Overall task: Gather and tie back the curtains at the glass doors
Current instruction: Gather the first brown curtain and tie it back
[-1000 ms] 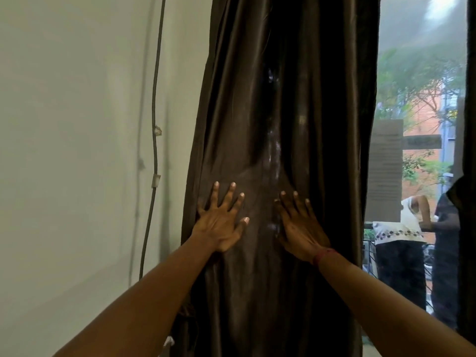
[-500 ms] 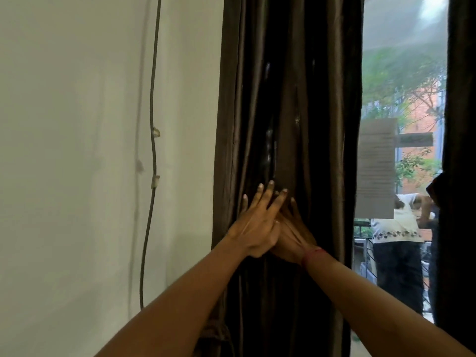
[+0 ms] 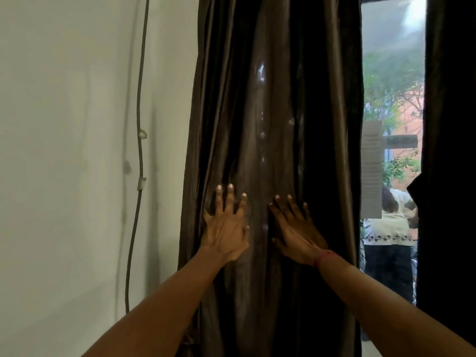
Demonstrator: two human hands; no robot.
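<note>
Left hand (image 3: 226, 234) and right hand (image 3: 297, 234), both spread flat, press the left curtain (image 3: 273, 112) of two.

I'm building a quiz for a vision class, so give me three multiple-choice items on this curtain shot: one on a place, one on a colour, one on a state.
1. Where does the cable hang?
A) on the wall beside the curtain's left edge
B) across the glass
C) over the person's wrist

2. What colour is the curtain under the hands?
A) white
B) dark brown
C) bright green

3. How do the left hand and right hand meet the curtain?
A) both bunch it in fists
B) one hangs free of it
C) both press on it, fingers spread

Answers:
1 A: the cable runs down the pale wall left of the cloth.
2 B: the shiny folds are dark brown.
3 C: both palms lie on the cloth, apart from each other, and neither grips a fold.
</note>
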